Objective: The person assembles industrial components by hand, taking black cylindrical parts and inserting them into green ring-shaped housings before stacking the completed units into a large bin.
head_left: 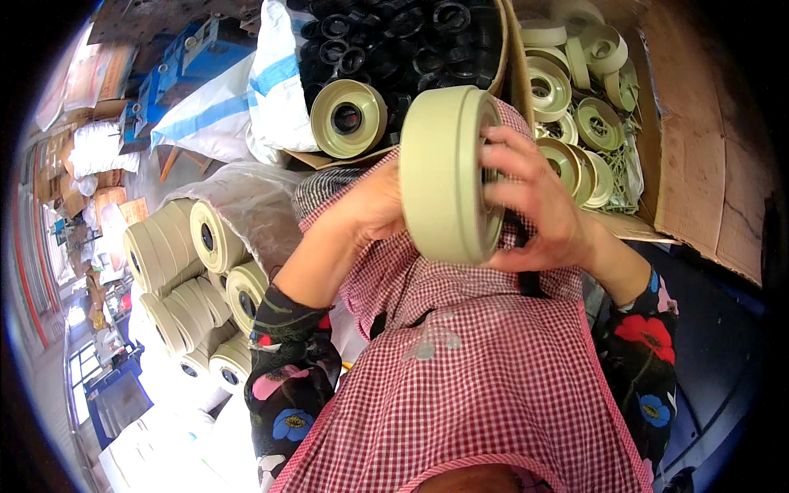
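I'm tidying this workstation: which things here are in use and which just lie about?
In use:
- cream plastic wheel, held between left hand and right hand

Lying about:
- stacked cream wheels
- cardboard box of cream hubs
- black plastic rings
- white woven sack
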A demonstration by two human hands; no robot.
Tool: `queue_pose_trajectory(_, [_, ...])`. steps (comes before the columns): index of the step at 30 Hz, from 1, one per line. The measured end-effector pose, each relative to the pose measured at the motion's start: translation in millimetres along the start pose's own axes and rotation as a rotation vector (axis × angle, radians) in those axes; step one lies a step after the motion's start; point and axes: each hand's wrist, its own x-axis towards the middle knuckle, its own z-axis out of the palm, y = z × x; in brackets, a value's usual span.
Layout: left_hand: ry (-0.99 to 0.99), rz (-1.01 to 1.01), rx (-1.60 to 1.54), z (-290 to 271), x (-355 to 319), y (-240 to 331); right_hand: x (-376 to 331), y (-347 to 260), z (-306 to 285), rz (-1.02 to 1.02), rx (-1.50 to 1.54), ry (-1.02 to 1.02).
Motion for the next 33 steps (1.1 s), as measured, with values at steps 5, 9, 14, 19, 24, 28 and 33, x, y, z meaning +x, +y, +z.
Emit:
queue_pose_trajectory(5, [0.138,0.280,0.769,-2.2,22.0,-8.6,-8.9,5.0,24.2,0.700,0.881,0.363])
queue_pose_trajectory(9, [0.088,0.303,0.852,-9.3,16.8,0.7,-5.0,36.3,-5.5,1.009,1.409,-0.175])
queue_pose_trajectory(14, [0.124,0.385,0.869,-13.3,21.0,0.2,13.1,13.6,25.3,0.460,0.038,0.272])
queue_pose_trajectory(19, [0.154,0.312,0.816,-14.1,24.3,-0.5,18.8,14.2,37.7,0.650,0.421,0.365])
queue_pose_trajectory(24, [0.172,0.435,0.716,-17.1,26.9,-15.9,16.8,14.4,40.2,0.605,0.446,0.351])
queue_pose_trajectory(28, [0.289,0.458,0.945,-13.9,29.8,-15.6,16.5,32.4,33.4,0.918,0.848,0.280])
queue_pose_trajectory(33, [0.169,0.295,0.833,-29.6,27.8,-6.3,30.5,26.1,4.2,1.239,0.701,-0.336])
